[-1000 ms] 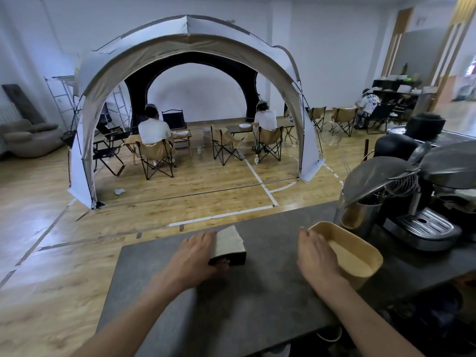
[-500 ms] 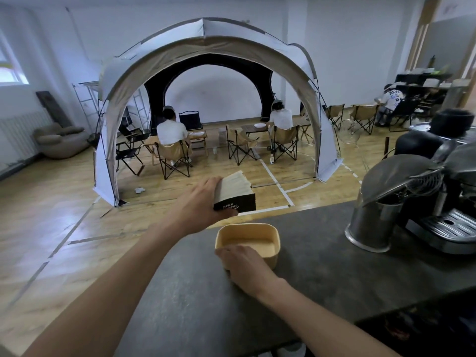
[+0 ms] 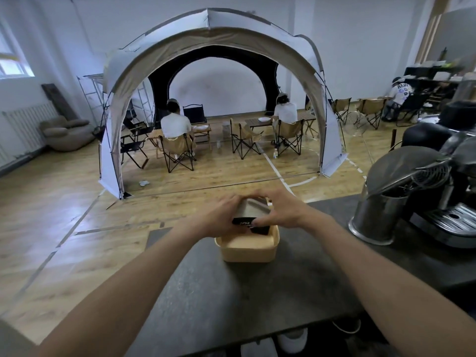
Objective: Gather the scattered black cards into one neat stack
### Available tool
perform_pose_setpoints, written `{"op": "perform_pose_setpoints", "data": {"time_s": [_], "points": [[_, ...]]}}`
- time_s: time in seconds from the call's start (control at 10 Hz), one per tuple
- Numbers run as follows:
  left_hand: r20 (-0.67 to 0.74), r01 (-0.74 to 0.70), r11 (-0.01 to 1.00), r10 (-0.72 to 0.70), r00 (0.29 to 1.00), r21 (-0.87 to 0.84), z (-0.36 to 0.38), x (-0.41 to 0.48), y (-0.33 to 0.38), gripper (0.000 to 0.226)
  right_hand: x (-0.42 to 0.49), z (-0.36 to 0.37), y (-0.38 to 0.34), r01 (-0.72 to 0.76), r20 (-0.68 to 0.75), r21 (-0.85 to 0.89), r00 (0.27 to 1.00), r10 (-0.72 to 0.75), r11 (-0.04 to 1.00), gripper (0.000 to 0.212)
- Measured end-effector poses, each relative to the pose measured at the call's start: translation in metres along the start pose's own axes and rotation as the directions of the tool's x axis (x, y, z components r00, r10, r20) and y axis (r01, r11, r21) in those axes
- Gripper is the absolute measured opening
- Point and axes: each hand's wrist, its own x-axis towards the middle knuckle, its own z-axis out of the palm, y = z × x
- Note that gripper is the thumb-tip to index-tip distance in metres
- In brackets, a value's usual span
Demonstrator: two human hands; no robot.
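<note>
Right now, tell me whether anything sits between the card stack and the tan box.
Nothing visible does. The left hand and right hand hold the card stack at the mouth of the open tan box, whose inside is partly hidden.

A dark grey surface (image 3: pixel 257 292) carries a beige plastic tub (image 3: pixel 247 249) near its far edge. To the right stand a steel canister (image 3: pixel 378 217) with a tilted lid (image 3: pixel 401 168) and a whisk (image 3: pixel 432 173), and just beside it a coffee machine (image 3: pixel 448 222). Beyond, on the wooden floor (image 3: pixel 51 202), rises a domed tent (image 3: pixel 208 29); inside it two people in white shirts (image 3: pixel 175 124) (image 3: pixel 286 112) sit on folding chairs (image 3: pixel 177 150) with their backs turned. An armchair (image 3: pixel 67 131) and a radiator (image 3: pixel 25 124) stand at the left wall, a small fan (image 3: pixel 356 123) at the right of the tent, and a third person (image 3: pixel 398 95) sits farther right.
</note>
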Motion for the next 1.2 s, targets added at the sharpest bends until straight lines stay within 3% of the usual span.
{"op": "perform_pose_setpoints", "data": {"time_s": [0.2,0.3,0.5,0.6,0.7,0.8,1.0,1.2], "points": [[0.027,-0.058,0.998,0.058,0.998,0.005,0.035,0.019,0.001,0.091,-0.013,0.025,0.026,-0.134,-0.011,0.085,0.991,0.135,0.987,0.077],[0.033,-0.091,0.996,0.091,0.995,-0.018,0.054,0.018,-0.005,0.084,-0.015,0.040,0.034,-0.136,0.035,0.100,0.990,0.133,0.986,0.076],[0.051,-0.071,0.996,0.074,0.996,-0.048,0.078,0.017,-0.013,0.090,-0.017,0.059,0.049,-0.144,0.132,0.009,0.981,0.142,0.989,0.077],[0.024,-0.064,0.983,0.069,0.997,-0.170,0.081,0.011,-0.016,0.079,-0.018,0.057,0.051,-0.194,0.191,0.097,0.966,0.173,0.976,0.087],[-0.104,-0.055,0.981,0.036,0.994,-0.186,0.082,0.006,-0.018,0.071,-0.013,0.062,0.049,-0.211,0.092,0.201,0.976,0.196,0.957,0.081],[0.014,0.147,0.978,-0.146,0.989,-0.146,0.085,0.015,-0.011,0.069,-0.002,0.081,0.050,-0.273,0.060,-0.014,0.960,0.273,0.962,0.066],[0.075,0.352,0.923,-0.344,0.936,-0.155,0.097,0.017,0.001,0.074,0.016,0.079,0.059,-0.177,0.182,-0.175,0.961,0.209,0.968,0.066],[0.139,0.351,0.919,-0.329,0.934,-0.182,0.085,0.019,-0.004,0.079,0.017,0.078,0.059,-0.208,0.215,-0.156,0.947,0.239,0.966,0.069]]}}
